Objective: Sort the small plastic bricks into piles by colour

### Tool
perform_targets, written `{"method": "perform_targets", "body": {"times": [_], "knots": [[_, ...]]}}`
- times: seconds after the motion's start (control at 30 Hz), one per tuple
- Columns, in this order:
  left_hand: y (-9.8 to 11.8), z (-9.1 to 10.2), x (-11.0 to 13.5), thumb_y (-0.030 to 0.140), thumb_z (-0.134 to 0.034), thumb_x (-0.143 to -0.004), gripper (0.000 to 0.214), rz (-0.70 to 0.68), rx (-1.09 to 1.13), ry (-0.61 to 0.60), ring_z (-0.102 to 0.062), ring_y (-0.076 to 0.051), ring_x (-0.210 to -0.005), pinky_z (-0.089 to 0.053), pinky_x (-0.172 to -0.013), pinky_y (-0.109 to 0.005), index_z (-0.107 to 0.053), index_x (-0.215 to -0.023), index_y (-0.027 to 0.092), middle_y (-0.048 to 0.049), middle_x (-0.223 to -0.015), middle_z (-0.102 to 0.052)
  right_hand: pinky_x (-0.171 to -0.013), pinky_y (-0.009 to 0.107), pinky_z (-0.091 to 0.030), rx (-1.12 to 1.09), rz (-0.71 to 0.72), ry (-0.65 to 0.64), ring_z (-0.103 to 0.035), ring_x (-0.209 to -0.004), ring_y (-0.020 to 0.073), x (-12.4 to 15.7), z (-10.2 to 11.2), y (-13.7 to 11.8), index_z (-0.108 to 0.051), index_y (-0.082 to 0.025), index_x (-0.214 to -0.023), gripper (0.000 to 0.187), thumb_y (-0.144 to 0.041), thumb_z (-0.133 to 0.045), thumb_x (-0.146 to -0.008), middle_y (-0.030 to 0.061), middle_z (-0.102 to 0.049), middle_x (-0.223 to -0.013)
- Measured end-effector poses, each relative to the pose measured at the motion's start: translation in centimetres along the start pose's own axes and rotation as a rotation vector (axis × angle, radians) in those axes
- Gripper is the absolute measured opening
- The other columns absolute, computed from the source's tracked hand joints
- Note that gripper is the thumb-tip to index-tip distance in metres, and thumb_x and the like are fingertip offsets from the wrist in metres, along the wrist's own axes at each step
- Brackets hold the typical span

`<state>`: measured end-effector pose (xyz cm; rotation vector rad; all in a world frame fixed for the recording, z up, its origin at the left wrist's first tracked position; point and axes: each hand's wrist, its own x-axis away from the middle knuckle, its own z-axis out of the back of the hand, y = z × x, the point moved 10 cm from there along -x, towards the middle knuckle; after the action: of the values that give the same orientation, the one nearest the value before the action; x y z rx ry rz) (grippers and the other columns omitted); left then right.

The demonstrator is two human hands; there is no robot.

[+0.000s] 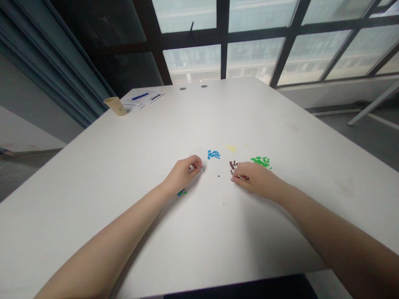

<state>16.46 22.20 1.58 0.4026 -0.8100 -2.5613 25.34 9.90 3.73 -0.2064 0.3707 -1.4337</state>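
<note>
My left hand (pixel 186 171) is closed in a pinch just left of the blue pile, and what sits between its fingertips is too small to name. My right hand (pixel 253 176) reaches down over the small brown pieces (pixel 232 165), its fingers pinched together and partly covering them. Small blue pieces (pixel 213 155) lie between the two hands, a little farther off. Beyond my right hand are green pieces (pixel 261 161). A few blue and green bits (pixel 182 192) show beside my left wrist, partly hidden by it.
Pale yellow pieces (pixel 231 148) lie behind the brown ones. Whitish pieces (pixel 224 201) and one dark piece (pixel 218 176) lie nearer me. On the far left of the white table (pixel 199 116) stand a tilted-looking paper cup (pixel 115 106) and papers (pixel 137 100) with a blue pen (pixel 140 96).
</note>
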Motion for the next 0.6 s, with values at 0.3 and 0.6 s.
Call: {"method": "perform_targets", "body": {"times": [0.3, 0.6], "knots": [[-1.9, 0.8, -2.9, 0.016, -0.052, -0.073, 0.016, 0.097, -0.138, 0.069, -0.063, -0.016, -0.075, -0.045, -0.072, -0.027, -0.055, -0.089, 0.02, -0.0034, -0.086, -0.071, -0.062, 0.025, -0.032, -0.001, -0.052, -0.024, -0.045, -0.065, 0.0127, 0.1, -0.2, 0.4, -0.053, -0.016, -0.062, 0.025, -0.023, -0.045, -0.084, 0.0026, -0.055, -0.065], [-2.3, -0.8, -5.4, 0.017, -0.053, -0.073, 0.013, 0.058, -0.104, 0.081, -0.063, -0.017, -0.079, -0.046, -0.073, -0.029, -0.056, -0.085, 0.02, -0.003, -0.084, -0.07, -0.063, 0.025, -0.033, -0.028, -0.053, -0.032, -0.045, -0.066, 0.0127, 0.1, 0.1, 0.2, -0.054, -0.017, -0.063, 0.022, -0.022, -0.046, -0.084, 0.0022, -0.055, -0.066]]}}
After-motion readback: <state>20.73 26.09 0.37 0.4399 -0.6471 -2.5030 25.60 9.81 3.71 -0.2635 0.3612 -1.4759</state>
